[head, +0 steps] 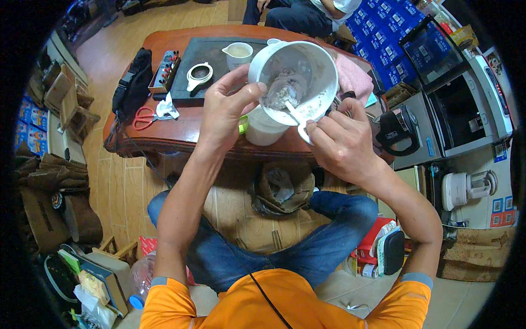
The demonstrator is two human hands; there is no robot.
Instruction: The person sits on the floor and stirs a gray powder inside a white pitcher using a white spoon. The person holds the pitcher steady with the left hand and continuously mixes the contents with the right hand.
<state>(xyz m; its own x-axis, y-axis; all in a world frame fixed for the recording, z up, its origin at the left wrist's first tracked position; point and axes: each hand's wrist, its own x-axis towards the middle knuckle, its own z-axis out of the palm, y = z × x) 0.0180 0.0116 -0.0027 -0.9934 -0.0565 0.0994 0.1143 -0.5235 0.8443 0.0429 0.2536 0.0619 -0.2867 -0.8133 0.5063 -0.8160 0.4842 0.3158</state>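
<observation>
My left hand [234,96] grips the rim of a white round strainer-like container [324,70], tilted so that its inside faces me. Wet greyish residue [283,84] lies at its bottom. In my right hand [343,142] is the handle of a white spoon [294,111], its bowl in the residue. Just below the container a translucent tub [265,129] of cloudy pale liquid stands on the wooden table [189,133]. Behind it, on a dark tray [220,47], are a white pitcher [239,52] and a small tea strainer [200,74].
Red-handled scissors [144,118] and a crumpled tissue [167,107] lie at the table's left, near a black bag [133,80]. A pink towel [353,78] and a black kettle [396,129] are at the right. A bin [283,185] stands between my legs. Another person [300,16] sits across.
</observation>
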